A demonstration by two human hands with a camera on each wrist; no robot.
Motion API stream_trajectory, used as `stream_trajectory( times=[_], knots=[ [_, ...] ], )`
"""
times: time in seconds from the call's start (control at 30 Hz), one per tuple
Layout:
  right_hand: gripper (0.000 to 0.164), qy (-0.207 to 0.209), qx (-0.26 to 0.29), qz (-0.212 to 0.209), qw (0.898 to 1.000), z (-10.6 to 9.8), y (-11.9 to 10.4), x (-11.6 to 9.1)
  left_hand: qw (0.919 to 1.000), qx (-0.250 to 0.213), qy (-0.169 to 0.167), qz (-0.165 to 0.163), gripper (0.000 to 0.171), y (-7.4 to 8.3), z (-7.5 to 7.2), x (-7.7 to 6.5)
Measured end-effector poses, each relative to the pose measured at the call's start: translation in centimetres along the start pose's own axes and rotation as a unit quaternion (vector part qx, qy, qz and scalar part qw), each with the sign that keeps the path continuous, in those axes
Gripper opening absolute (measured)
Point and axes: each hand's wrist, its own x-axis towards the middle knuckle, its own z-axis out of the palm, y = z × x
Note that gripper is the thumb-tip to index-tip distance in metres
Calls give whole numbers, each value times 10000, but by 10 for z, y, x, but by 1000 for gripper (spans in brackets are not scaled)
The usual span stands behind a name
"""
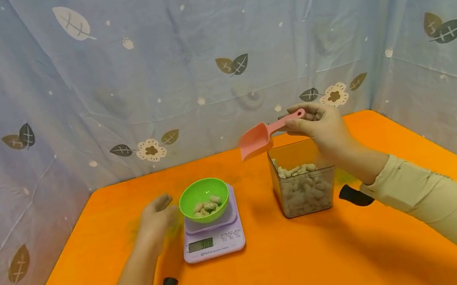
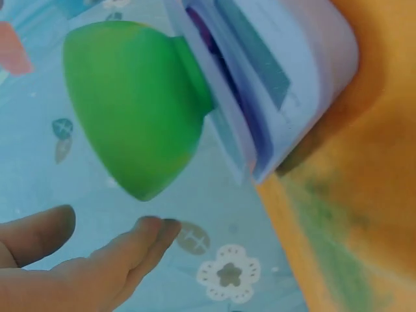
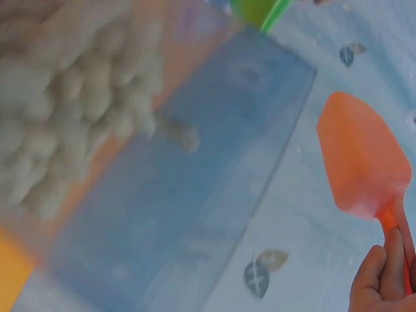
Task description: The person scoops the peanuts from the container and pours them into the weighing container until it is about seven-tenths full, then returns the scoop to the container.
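My right hand (image 1: 322,126) pinches the handle of a pink scoop (image 1: 256,140) above the back of a clear bin (image 1: 306,195) of peanuts. The scoop's blade points left, toward the bowl side. In the right wrist view the scoop (image 3: 364,156) shows its rounded underside, and fingers grip the handle. A green bowl (image 1: 191,190) with several peanuts (image 1: 208,207) sits on a lilac kitchen scale (image 1: 215,251) whose display is lit. Just left of the bowl is my left hand (image 1: 155,224), holding nothing, its fingers loosely extended; the left wrist view shows thumb and fingers apart near the bowl (image 2: 130,104).
An orange tabletop (image 1: 275,277) lies under everything. Pale blue curtains (image 1: 177,60) with leaf and flower prints stand around its back and sides. The bin of peanuts is to the right of the scale, with a gap of tabletop between them. Black straps (image 1: 354,195) hang at both wrists.
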Motion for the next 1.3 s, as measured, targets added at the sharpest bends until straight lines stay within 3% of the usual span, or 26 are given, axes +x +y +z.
stream_trajectory(
  times=[0.1, 0.17, 0.33, 0.53, 0.87, 1.0, 1.1, 1.2, 1.3],
  knots=[
    [13, 49, 380, 6, 9993, -16, -8, -2, 9996, -49, -173, 235, 61, -3, -11, -4],
    [12, 67, 615, 30, 9981, -25, -12, -3, 9992, -179, -89, 356, 60, 2, -10, -8],
    [15, 122, 1126, 34, 9936, -46, -20, -7, 9981, -497, 183, 318, 58, 23, 3, -17],
    [15, 188, 975, 3, 9951, -67, -25, -9, 9959, -710, -193, 526, 57, 36, 25, -21],
    [18, 342, 24, 246, 9991, -87, -27, -10, 9947, -891, -448, 248, 57, 41, 62, -16],
    [22, 269, -514, 395, 9975, -91, -27, -9, 9925, -970, -678, 319, 56, 45, 78, -13],
    [13, 187, -1362, 575, 9888, -91, -27, -6, 9890, -1080, -949, 344, 56, 49, 92, -13],
    [33, 42, -2318, 771, 9697, -90, -27, -2, 9849, -1174, -1237, 295, 55, 53, 108, -12],
    [44, -152, -2781, 931, 9559, -86, -26, 2, 9799, -1313, -1488, 219, 55, 57, 124, -9]
  ],
)
